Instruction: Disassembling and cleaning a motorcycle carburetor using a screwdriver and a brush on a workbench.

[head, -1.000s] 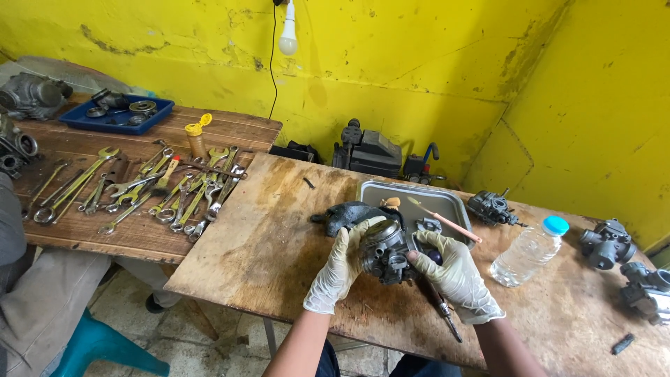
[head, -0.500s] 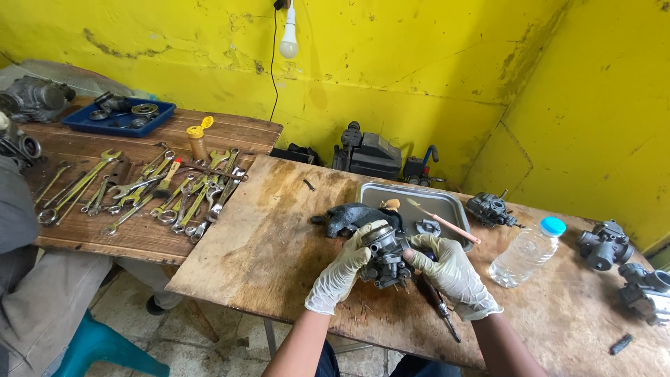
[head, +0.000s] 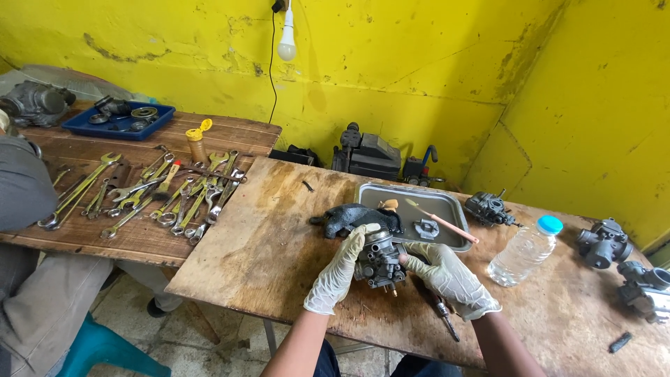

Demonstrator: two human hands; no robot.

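Head view: both gloved hands close on a grey carburetor (head: 379,260) just above the wooden counter (head: 265,244), left hand (head: 340,272) gripping its side and top, right hand (head: 447,277) cupping the other side. It looks partly stripped; a small part lies in the metal tray (head: 447,202). Spanners (head: 164,199) crowd the neighbouring counter under stained yellow walls (head: 419,77).
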